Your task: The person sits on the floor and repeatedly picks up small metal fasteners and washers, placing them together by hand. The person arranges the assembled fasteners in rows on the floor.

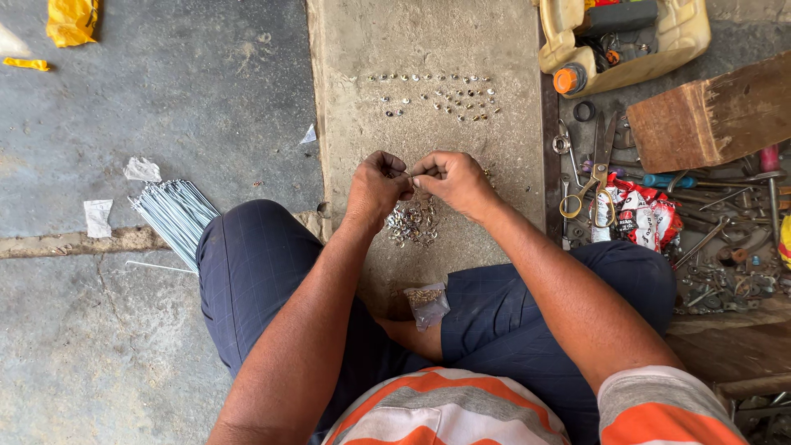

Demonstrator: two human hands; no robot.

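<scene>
Small metal pieces [412, 222] are lying in a loose heap on the concrete slab [428, 49], directly under the two hands. Both hands are meeting above that heap, fingertips pressed together. The left hand [375, 189] is curling into a loose fist and pinching something tiny between thumb and forefinger; the right hand [453, 181] is pinching at the same spot from the other side. What is held between them is too small to make out.

Beyond the hands, farther up the slab, more small metal pieces [437, 95] are sitting spread out in rough rows, well apart from the heap. Nearer the body, between the knees, a small clear plastic bag [428, 303] with brassy bits inside is resting on the slab.

Left of the left hand, past the knee, a bundle of thin metal rods [173, 214] is lying on the floor, with scraps of paper [97, 217] near it. Far off at the upper left, a yellow plastic wrapper [72, 20] is lying on the floor.

Right of the right hand, scissors with yellow handles [595, 177] are lying beside red and white packets [643, 218]. Past those, a jumble of tools [729, 264] is covering the floor. Above them a wooden block [713, 115] is leaning, and a cut-open yellowish plastic can [626, 37] with an orange cap is holding odds and ends.
</scene>
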